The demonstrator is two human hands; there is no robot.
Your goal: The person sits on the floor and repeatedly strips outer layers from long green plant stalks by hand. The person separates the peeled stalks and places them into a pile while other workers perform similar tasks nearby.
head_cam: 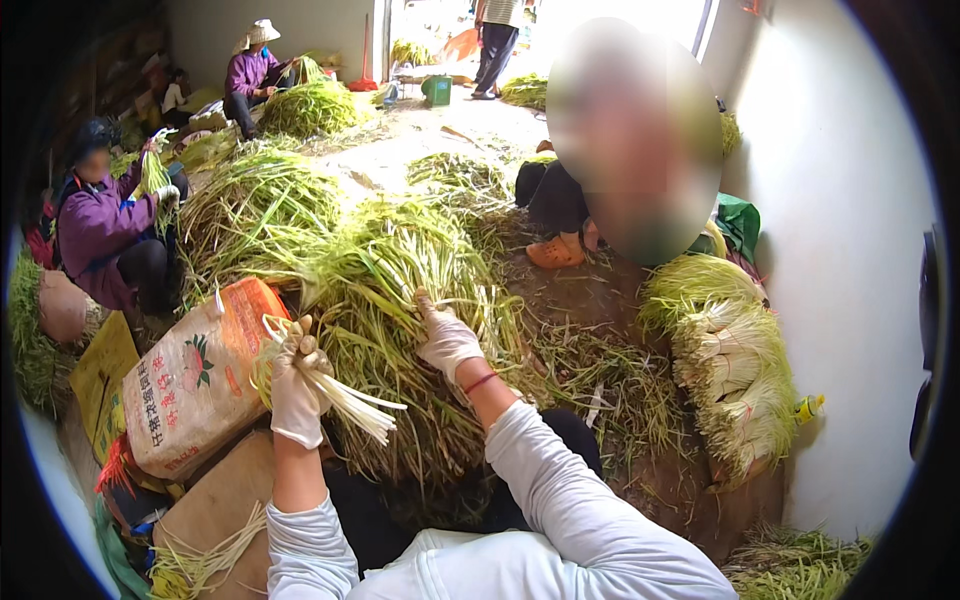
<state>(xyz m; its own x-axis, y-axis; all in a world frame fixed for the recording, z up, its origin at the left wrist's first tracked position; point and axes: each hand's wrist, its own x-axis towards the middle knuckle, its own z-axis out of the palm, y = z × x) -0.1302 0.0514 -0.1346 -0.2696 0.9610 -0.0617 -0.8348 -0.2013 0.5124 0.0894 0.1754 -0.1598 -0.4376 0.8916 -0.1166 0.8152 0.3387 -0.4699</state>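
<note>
My left hand (301,386), in a pale glove, is closed around a small bunch of white stalks (349,401), which look like blanched garlic chives. Their white ends point right, and the yellowish leaves hang at the left of the fist. A gloved right hand, my own (448,335), touches the large heap of green-yellow chives (390,300) in front of me. Its thumb lies up along the stalks; its other fingers are partly hidden, so their grip is unclear.
A printed woven sack (195,382) lies left of the heap, above a brown board (225,495) with loose stalks. Tied chive bundles (731,367) line the right wall. Co-workers sit by other heaps, one near an orange clog (556,253). Leaf scraps litter the floor.
</note>
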